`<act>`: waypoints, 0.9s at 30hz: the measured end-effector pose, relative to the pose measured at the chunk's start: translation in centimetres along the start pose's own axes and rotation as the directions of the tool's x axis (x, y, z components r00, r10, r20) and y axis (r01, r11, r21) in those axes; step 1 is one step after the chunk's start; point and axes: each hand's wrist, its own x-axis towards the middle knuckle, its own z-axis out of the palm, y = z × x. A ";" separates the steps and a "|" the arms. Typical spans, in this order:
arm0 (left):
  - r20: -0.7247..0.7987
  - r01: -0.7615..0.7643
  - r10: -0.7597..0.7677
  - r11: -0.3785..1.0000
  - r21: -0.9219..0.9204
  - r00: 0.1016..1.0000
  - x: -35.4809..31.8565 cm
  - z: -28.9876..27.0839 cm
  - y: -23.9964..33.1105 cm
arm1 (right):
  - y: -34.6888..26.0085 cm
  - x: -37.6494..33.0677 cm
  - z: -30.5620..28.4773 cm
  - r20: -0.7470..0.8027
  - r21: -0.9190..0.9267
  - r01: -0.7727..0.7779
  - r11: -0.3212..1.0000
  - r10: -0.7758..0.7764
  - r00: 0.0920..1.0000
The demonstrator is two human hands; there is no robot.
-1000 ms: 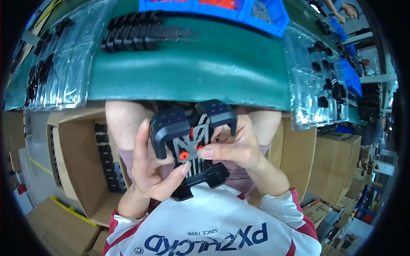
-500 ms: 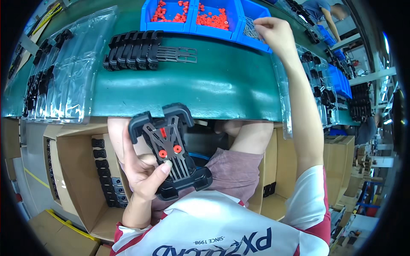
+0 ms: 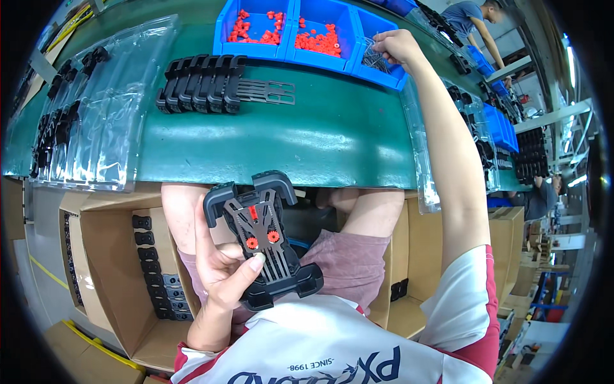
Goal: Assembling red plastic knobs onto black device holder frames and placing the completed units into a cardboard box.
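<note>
My left hand [image 3: 227, 272] grips a black phone holder [image 3: 272, 240] above my lap, its thumb pressed on the slotted metal plate. Corner clamps stick out at both ends of the holder. Two red gears [image 3: 274, 237] sit side by side on the plate, with a small red piece [image 3: 253, 212] above them. My right hand [image 3: 398, 48] reaches to the right-hand blue bin [image 3: 377, 75], its fingertips pinched together over thin metal parts [image 3: 371, 57]. What lies between those fingertips is too small to make out.
Two more blue bins [image 3: 254, 50] hold small red parts. A row of black holder parts [image 3: 201, 86] lies on the green table [image 3: 275, 150]. Clear plastic trays [image 3: 105, 121] with black parts flank it. Cardboard boxes [image 3: 112, 275] stand beside my legs. A person [image 3: 470, 19] works at far right.
My right hand stays at the right-hand bin, its fingers now closer together. The phone holder in my left hand appears slightly lower and further right, while the whole view has shifted a little.
</note>
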 end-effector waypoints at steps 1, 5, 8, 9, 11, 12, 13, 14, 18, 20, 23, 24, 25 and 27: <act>0.012 0.004 -0.004 1.000 -0.006 1.000 0.0 -0.1 -0.1 | 0.3 -0.3 -0.3 -0.003 0.108 0.008 0.994 -0.008 1.000; 0.048 0.014 -0.013 1.000 -0.017 0.999 -0.1 0.0 -0.2 | 0.9 -0.9 -0.7 -0.018 0.425 0.036 0.905 -0.031 0.999; -0.005 0.011 -0.011 1.000 -0.026 1.000 -0.2 0.3 0.0 | 0.7 -1.1 -0.1 -0.087 0.438 0.117 0.891 -0.087 0.992; -0.022 0.011 -0.012 1.000 -0.028 1.000 -0.2 0.3 0.0 | 0.6 -1.1 0.1 -0.110 0.442 0.143 0.885 -0.105 0.988; -0.003 0.011 -0.012 1.000 -0.017 1.000 -0.3 0.1 -0.1 | 0.6 -0.8 0.7 -0.128 0.391 0.150 0.908 -0.107 0.986; 0.013 0.009 -0.009 1.000 -0.010 1.000 -0.3 -0.2 -0.1 | 0.5 -0.5 1.0 -0.144 0.335 0.157 0.929 -0.115 0.983; 0.029 0.006 -0.006 1.000 -0.002 1.000 -0.3 -0.4 -0.2 | 0.4 -0.2 1.3 -0.158 0.279 0.164 0.946 -0.123 0.980; 0.044 0.003 -0.004 1.000 0.006 0.999 -0.3 -0.6 -0.2 | 0.3 0.0 1.6 -0.172 0.221 0.168 0.961 -0.132 0.976; 0.050 -0.031 0.029 0.999 0.033 0.998 -0.1 -0.7 -0.1 | 0.3 1.3 3.1 -0.186 -0.242 0.188 0.952 -0.236 0.954; 0.053 -0.040 0.038 0.998 0.041 0.998 0.0 -0.5 -0.1 | 0.6 2.1 3.2 -0.179 -0.390 0.181 0.903 -0.267 0.947; 0.020 -0.052 0.051 0.998 0.027 0.998 0.1 0.0 -0.1 | 1.4 3.5 2.7 -0.128 -0.448 0.197 0.872 -0.280 0.951; 0.009 -0.055 0.055 0.998 0.021 0.998 0.2 0.1 -0.1 | 1.9 3.8 2.5 -0.111 -0.467 0.201 0.861 -0.283 0.953; 0.005 -0.050 0.050 0.999 0.021 0.999 0.0 0.1 -0.2 | 1.9 3.5 2.4 -0.105 -0.467 0.202 0.861 -0.281 0.954; 0.029 -0.063 0.062 0.998 0.026 0.998 0.1 -0.3 -0.3 | 1.4 2.9 1.2 -0.098 -0.356 0.185 0.916 -0.233 0.967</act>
